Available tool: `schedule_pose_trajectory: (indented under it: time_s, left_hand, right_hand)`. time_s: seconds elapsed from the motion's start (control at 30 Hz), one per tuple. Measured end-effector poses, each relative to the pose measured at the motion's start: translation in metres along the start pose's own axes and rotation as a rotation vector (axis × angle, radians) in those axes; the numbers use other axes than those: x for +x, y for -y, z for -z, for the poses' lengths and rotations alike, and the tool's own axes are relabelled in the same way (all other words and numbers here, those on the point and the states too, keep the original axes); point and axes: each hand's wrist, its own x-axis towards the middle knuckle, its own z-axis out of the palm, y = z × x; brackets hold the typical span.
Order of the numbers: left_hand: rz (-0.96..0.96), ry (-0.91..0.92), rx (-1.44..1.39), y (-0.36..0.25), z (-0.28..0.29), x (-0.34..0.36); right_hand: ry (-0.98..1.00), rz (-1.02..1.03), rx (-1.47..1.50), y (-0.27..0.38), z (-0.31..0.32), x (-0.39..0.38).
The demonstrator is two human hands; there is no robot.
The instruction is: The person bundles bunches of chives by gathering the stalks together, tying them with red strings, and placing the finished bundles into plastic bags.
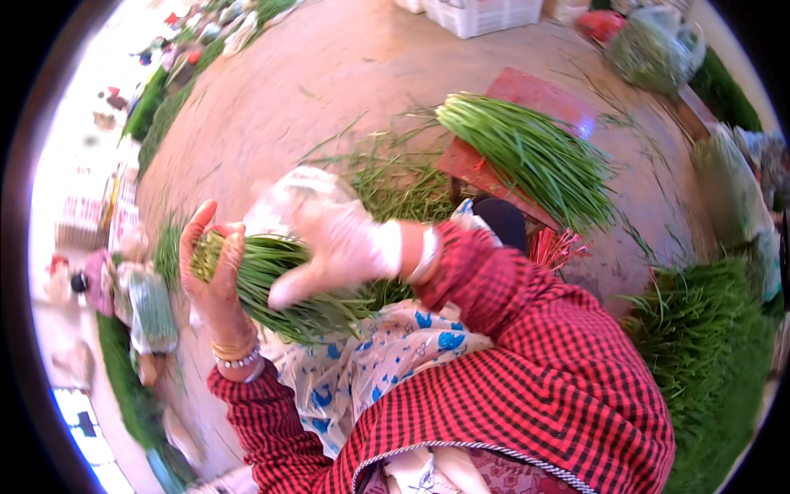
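Observation:
My left hand (214,276) grips a bunch of long green leaves (276,280) by its pale cut end, with the blades fanning out to the right over my patterned apron (370,370). My right hand (321,255), in a pale glove and blurred by motion, is over the bunch with its thumb and fingers apart. A larger, neat bunch (518,156) lies on a low red stool (469,169) beyond it. Red ties (555,251) are beside my right sleeve. Loose leaves (383,173) are scattered on the floor in front of me.
A white crate (481,20) stands at the far side. Filled plastic bags (650,53) sit at the upper right. Long piles of greens (699,362) lie to my right and along the left. Another person (97,284) is at the far left among bundles and sacks.

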Motion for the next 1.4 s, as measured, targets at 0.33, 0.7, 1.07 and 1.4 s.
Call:
schedule_pose_trajectory:
  time_s: [0.33, 0.7, 1.07, 1.4]
  left_hand:
    - [-0.061, 0.328, -0.367, -0.025, -0.088, 0.015]
    - [-0.183, 0.302, -0.41, -0.039, -0.197, 0.039]
    - [0.082, 0.745, -0.371, 0.043, -0.351, 0.048]
    - [0.484, 0.647, 0.27, 0.215, -0.275, 0.038]
  right_hand:
    - [-0.256, -0.09, 0.144, 0.008, 0.024, -0.025]
    - [-0.598, -0.126, 0.638, 0.036, 0.146, -0.023]
    - [0.316, -0.805, -0.994, -0.011, 0.31, 0.013]
    - [0.118, -1.101, -0.866, -0.218, 0.309, -0.116]
